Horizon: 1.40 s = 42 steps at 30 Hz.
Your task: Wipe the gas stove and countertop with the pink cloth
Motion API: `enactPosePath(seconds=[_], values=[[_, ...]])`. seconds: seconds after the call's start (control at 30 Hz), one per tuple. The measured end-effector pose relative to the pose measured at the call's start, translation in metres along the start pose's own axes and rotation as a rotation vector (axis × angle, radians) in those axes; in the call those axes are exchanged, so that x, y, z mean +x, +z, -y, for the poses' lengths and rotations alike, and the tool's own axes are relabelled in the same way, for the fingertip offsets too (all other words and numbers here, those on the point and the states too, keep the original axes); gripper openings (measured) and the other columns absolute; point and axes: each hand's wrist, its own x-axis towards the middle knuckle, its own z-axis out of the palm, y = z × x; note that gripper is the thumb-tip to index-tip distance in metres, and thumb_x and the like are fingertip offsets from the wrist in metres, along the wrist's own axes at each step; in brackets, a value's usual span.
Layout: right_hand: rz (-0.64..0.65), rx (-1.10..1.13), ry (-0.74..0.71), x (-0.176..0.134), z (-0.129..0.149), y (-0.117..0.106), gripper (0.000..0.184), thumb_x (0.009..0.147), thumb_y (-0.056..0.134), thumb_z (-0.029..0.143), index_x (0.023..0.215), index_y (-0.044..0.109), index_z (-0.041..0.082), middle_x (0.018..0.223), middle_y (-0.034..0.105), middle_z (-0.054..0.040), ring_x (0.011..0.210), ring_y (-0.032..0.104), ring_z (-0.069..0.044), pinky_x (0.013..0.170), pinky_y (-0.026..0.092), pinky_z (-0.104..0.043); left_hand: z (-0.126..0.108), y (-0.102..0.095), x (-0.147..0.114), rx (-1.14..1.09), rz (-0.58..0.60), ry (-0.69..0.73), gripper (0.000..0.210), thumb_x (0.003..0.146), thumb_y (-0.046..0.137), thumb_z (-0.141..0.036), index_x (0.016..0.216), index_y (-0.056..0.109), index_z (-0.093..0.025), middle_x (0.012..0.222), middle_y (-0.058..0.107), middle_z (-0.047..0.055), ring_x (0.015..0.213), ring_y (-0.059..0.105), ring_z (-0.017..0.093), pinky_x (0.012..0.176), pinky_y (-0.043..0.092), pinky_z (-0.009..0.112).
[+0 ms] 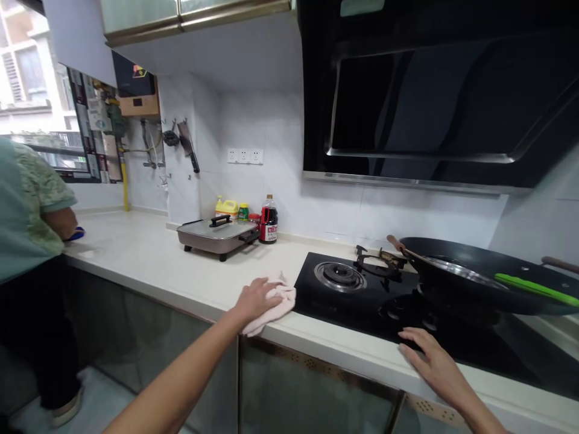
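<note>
From my end, the left grip (256,300) was holding the pale pink cloth (284,301) bunched against the desk (140,247), right by the near left corner of the cooktop (337,310), while the right grip (429,363) was loosely spread with nothing in it. Cloth looked light, soft and floppy — nothing fragile — so I figured the bunched middle was the place to hold, since loose corners would probably just fold.

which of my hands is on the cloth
Your left hand: it's on the pale pink cloth beside the stove, while your right hand, by the stove's front edge, has no cloth.
</note>
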Motion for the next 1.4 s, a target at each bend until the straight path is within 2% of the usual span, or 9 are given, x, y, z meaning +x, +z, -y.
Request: enactPosePath(seconds=[0.17,0.33,0.43,0.57,0.77,0.9,1.1,1.3,1.4], values=[[0.016,-0.006,-0.002,-0.001,-0.001,-0.001,0.048,0.097,0.052,0.061,0.12,0.074,0.025,0.136,0.066,-0.0107,0.129,0.061,-0.029,0.112,0.049,-0.048,0.071,-0.031,-0.025,0.119,-0.058,-0.26,0.054,0.097,0.047,-0.064,0.146,0.057,-0.044,0.16,0.052,0.001,0.151,0.039,0.029,0.116,0.038,0.05],[0.02,-0.005,0.012,-0.002,-0.006,0.001,0.05,0.097,0.051,0.063,0.122,0.073,0.026,0.139,0.064,-0.0109,0.131,0.059,-0.03,0.113,0.048,-0.049,0.068,-0.02,-0.05,0.177,-0.289,-0.274,0.044,0.098,0.051,-0.054,0.134,0.069,-0.037,0.145,0.063,0.006,0.136,0.053,0.028,0.109,0.044,0.044],[0.01,-0.003,0.032,-0.001,-0.008,0.005,0.049,0.095,0.052,0.065,0.119,0.074,0.028,0.137,0.066,-0.0086,0.129,0.06,-0.03,0.111,0.05,-0.048,0.028,0.013,-0.067,0.12,-0.498,-0.103,0.038,0.095,0.058,-0.048,0.12,0.077,-0.028,0.133,0.07,0.011,0.127,0.058,0.031,0.106,0.045,0.048],[-0.031,0.002,0.04,0.003,-0.009,0.007,0.048,0.095,0.051,0.066,0.112,0.076,0.029,0.131,0.069,-0.0072,0.126,0.062,-0.03,0.111,0.05,-0.047,-0.057,0.069,-0.084,-0.019,-0.682,0.166,0.038,0.084,0.072,-0.053,0.115,0.076,-0.031,0.131,0.071,0.009,0.125,0.06,0.035,0.104,0.044,0.053],[-0.027,0.031,0.054,0.004,-0.02,0.01,0.051,0.096,0.046,0.068,0.108,0.077,0.029,0.129,0.07,-0.0059,0.125,0.063,-0.029,0.112,0.049,-0.046,-0.186,0.122,-0.088,-0.06,-0.641,0.492,0.072,0.07,0.075,-0.079,0.123,0.071,-0.032,0.134,0.07,0.011,0.119,0.059,0.035,0.099,0.042,0.053],[-0.016,0.013,0.049,0.003,-0.027,0.01,0.051,0.096,0.047,0.069,0.109,0.077,0.03,0.131,0.069,-0.0055,0.126,0.062,-0.029,0.111,0.05,-0.046,-0.215,0.122,-0.085,-0.028,-0.586,0.579,0.062,0.083,0.066,-0.074,0.129,0.069,-0.033,0.136,0.068,0.01,0.112,0.061,0.031,0.093,0.042,0.048],[-0.002,0.011,0.054,0.003,-0.026,0.009,0.053,0.092,0.051,0.072,0.112,0.078,0.031,0.134,0.069,-0.0068,0.126,0.062,-0.031,0.106,0.053,-0.047,-0.158,0.102,-0.081,-0.012,-0.536,0.626,0.056,0.089,0.063,-0.07,0.131,0.069,-0.034,0.135,0.069,0.01,0.113,0.062,0.029,0.089,0.043,0.042],[0.0,0.04,0.062,0.001,-0.035,0.015,0.053,0.091,0.054,0.072,0.114,0.077,0.031,0.135,0.068,-0.0067,0.128,0.062,-0.032,0.11,0.05,-0.05,-0.025,0.077,-0.081,0.089,-0.601,0.584,0.062,0.085,0.07,-0.065,0.134,0.068,-0.027,0.135,0.067,0.017,0.126,0.059,0.035,0.1,0.046,0.048],[0.008,0.029,0.072,0.0,-0.04,0.018,0.052,0.092,0.054,0.072,0.117,0.077,0.032,0.137,0.067,-0.0068,0.125,0.064,-0.032,0.102,0.056,-0.047,0.047,0.053,-0.082,0.173,-0.511,0.488,0.07,0.078,0.08,-0.058,0.138,0.066,-0.023,0.138,0.064,0.02,0.129,0.058,0.038,0.105,0.047,0.051]])
